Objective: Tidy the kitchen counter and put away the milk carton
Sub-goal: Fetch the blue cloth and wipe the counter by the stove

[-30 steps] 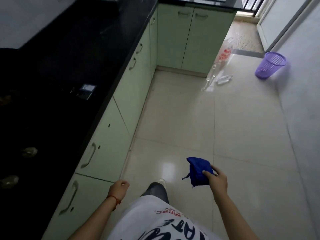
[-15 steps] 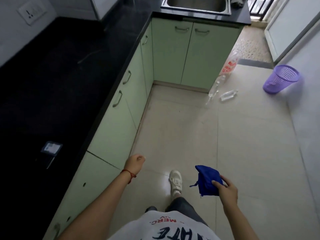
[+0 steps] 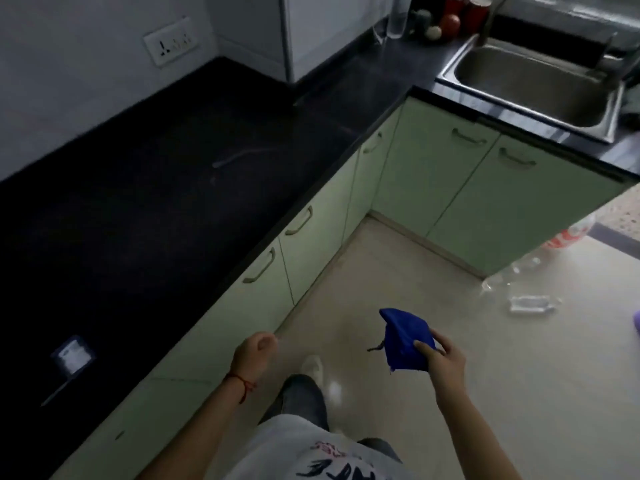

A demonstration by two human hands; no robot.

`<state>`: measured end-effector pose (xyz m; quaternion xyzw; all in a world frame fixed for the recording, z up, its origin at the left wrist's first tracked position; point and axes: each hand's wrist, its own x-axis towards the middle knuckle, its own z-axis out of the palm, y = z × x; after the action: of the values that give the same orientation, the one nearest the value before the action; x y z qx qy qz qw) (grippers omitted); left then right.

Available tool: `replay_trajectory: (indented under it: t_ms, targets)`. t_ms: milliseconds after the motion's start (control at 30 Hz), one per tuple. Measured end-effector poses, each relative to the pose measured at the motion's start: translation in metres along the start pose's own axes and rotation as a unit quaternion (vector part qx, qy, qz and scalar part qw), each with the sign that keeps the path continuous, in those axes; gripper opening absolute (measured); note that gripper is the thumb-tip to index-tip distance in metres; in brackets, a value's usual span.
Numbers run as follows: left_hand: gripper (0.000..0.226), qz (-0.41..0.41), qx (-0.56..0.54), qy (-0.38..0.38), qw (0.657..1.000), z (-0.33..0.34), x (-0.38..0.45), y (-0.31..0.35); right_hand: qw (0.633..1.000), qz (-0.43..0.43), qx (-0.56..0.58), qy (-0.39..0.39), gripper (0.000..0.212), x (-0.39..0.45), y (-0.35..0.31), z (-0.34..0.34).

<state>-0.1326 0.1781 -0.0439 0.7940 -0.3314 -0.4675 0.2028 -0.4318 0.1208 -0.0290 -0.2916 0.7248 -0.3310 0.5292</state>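
Fingers of right hand pinch folded blue cloth, lower centre; left hand curled into loose fist beside green cabinets.

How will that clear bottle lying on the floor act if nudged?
The clear bottle lies on its side on glossy tile, so it would probably roll or skid easily. It looks see-through with no visible liquid, so likely light. Whether it is capped is too blurred to tell.

Blue cloth, black counter, pale green cabinets, steel-grey sink, cream floor.
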Motion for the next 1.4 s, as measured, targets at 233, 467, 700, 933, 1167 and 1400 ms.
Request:
replay_trajectory:
  t_ms: [233,467,700,933,1167,1400]
  targets:
    - [0.027,0.09,-0.07,0.07,0.991,-0.018,0.072,0.103,0.996,-0.034,-0.015,-0.079,0.049,0.087,-0.104,0.081]
    - [0.03,0.168,-0.005,0.16,0.973,-0.055,0.149,0.166,0.983,-0.102,-0.012,-0.155,0.05,0.137,-0.217,0.159]
    - [0.06,0.096,0.151,0.249,0.952,-0.059,0.198,0.16,0.945,-0.182,-0.073,-0.262,0.043,0.192,-0.295,0.249]
    - [0.049,-0.022,0.215,0.292,0.932,-0.048,0.222,0.162,0.758,-0.384,-0.468,-0.242,0.05,0.253,-0.315,0.319]
    - [0.047,-0.082,0.215,0.307,0.923,-0.041,0.228,0.166,0.478,-0.528,-0.626,-0.317,0.073,0.272,-0.297,0.35]
    - [0.052,-0.115,0.205,0.338,0.912,-0.037,0.231,0.17,0.399,-0.583,-0.615,-0.351,0.069,0.268,-0.305,0.408]
